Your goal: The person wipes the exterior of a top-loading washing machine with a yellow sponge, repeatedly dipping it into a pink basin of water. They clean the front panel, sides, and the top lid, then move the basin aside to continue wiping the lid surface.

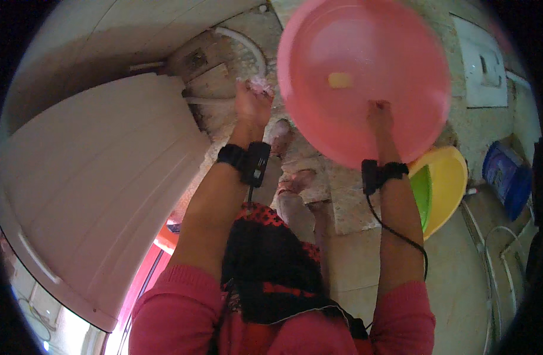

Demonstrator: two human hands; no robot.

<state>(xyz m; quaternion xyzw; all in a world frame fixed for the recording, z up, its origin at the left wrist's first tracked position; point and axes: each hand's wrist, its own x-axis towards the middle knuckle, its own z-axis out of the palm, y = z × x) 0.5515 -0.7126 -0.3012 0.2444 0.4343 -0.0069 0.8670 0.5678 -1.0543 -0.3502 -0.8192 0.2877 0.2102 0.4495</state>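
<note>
A large round pink basin (413, 57) stands in front of me on the right, with a yellow block (340, 80), perhaps a sponge or soap, inside it. My right hand (380, 113) reaches into the basin, below and to the right of the block; whether its fingers hold anything is unclear. To the left of the basin, my left hand (253, 103) is closed around a small crumpled whitish-pink item (259, 85), possibly wet cloth or mesh. Each wrist wears a black strap with a small device and a cable.
Beside the basin's lower right lie a yellow basin (453, 182) and a green one (420, 191). A blue container (506, 179) stands at the right wall, near pipes. A large pale ribbed panel (103, 177) fills the left. A white hose (247, 42) curves over the floor near my feet.
</note>
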